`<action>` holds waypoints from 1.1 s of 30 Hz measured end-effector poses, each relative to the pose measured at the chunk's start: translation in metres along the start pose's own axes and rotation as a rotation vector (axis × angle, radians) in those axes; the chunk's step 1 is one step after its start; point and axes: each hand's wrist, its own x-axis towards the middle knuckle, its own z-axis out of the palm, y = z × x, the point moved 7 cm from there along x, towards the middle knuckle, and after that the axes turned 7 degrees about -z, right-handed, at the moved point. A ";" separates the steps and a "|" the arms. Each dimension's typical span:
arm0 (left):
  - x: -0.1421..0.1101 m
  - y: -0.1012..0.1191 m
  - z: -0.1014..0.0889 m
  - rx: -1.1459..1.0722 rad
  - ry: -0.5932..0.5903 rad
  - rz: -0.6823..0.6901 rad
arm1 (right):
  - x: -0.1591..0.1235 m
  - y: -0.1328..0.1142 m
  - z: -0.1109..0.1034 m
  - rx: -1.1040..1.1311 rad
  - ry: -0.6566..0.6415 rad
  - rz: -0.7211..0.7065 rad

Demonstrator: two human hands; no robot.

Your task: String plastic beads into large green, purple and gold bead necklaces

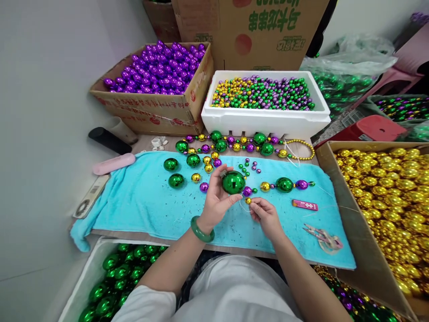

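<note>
At 8 o'clock from the hands, nearest the body, a white bin (85, 278) is loaded w/ big green balls (122, 271). Low at 4, mixed beads (355, 297) in purple, gold & green; what holds them is hidden. Dead ctr., over the blue towel (134, 210) on the tabletop (144, 142), the L hand (216, 197) grips a large green ball (233, 182), fingers curled round it, thumb below. R hand (266, 217) has thumb & fingertips closed on a small gold bead (248, 201), just below & right of the ball. Ball: smooth, mirror-shiny, approx. round, dark reflections; bead: same gloss, much smaller.

At 3, near the R hand, a strung row (284, 184) runs gold, purple, big green, purple, w/ tiny beads betw. Farther at 3, a cardboard box (351, 232) is heaped w/ gold balls (385, 201). At 10, loose green balls (176, 180) lie on the towel.

Beyond the towel at 12, a long bead strand (221, 146). Behind it, just past 12, a white foam box (264, 120) w/ small gold, green & purple beads (264, 94). At 11, a brown carton (144, 112) piled w/ purple balls (157, 69). Far off betw. 1 & 2, a clear plastic bag (362, 56) w/ green balls inside.
</note>
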 end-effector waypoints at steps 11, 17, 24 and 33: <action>0.031 -0.011 -0.012 0.262 -0.298 -0.204 | 0.004 -0.018 0.009 0.053 0.016 0.014; 0.120 -0.019 -0.020 1.007 -0.396 -0.166 | -0.002 -0.022 0.005 0.071 -0.012 -0.012; 0.173 -0.084 0.027 1.443 -0.246 -0.224 | -0.008 -0.020 0.017 0.074 -0.072 0.003; 0.171 -0.066 0.028 1.254 -0.169 -0.236 | -0.005 -0.013 -0.010 0.101 0.049 0.022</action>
